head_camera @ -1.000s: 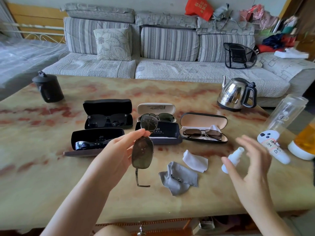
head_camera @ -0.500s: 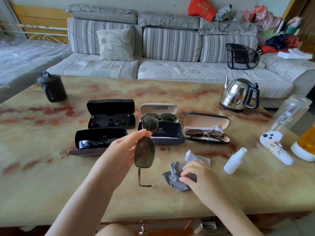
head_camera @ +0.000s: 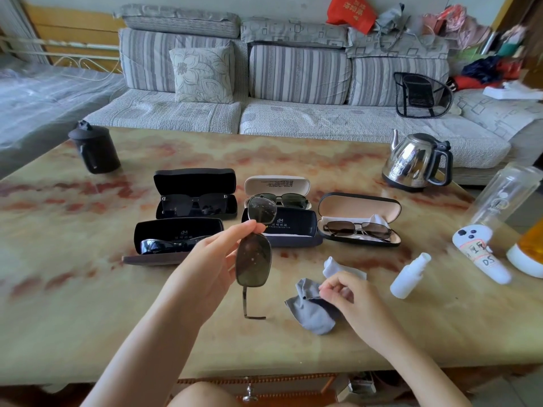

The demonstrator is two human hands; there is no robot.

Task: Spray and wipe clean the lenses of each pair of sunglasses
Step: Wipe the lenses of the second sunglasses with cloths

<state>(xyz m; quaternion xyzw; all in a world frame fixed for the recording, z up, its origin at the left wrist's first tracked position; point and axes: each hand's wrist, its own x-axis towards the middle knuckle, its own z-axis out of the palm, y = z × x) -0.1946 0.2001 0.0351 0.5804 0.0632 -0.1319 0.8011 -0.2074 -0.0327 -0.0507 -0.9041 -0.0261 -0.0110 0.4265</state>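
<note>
My left hand [head_camera: 216, 259] pinches a pair of sunglasses [head_camera: 253, 258] at the bridge and holds them upright above the table, lenses speckled with droplets, one temple hanging down. My right hand [head_camera: 348, 298] pinches the edge of a grey cloth [head_camera: 311, 311] lying on the table. A white cloth [head_camera: 333, 267] lies just behind it. The small white spray bottle [head_camera: 410, 276] lies on the table to the right, untouched. Several open cases hold other sunglasses: black ones [head_camera: 192, 205], wraparound ones [head_camera: 164, 245], green-lensed ones [head_camera: 289, 199] and brown-lensed ones [head_camera: 358, 230]. A dark blue case [head_camera: 293, 227] stands without glasses.
A steel kettle [head_camera: 415, 163] stands at the back right of the marble table [head_camera: 88, 304], a dark lidded mug [head_camera: 95, 149] at the back left. A clear bottle [head_camera: 505, 195], a white labelled device [head_camera: 479, 252] and an orange container [head_camera: 531, 248] crowd the right edge. A sofa [head_camera: 264, 113] is behind.
My right hand left the spray bottle on the table, moved left to the grey cloth and now pinches its edge. My left hand has kept the sunglasses steady.
</note>
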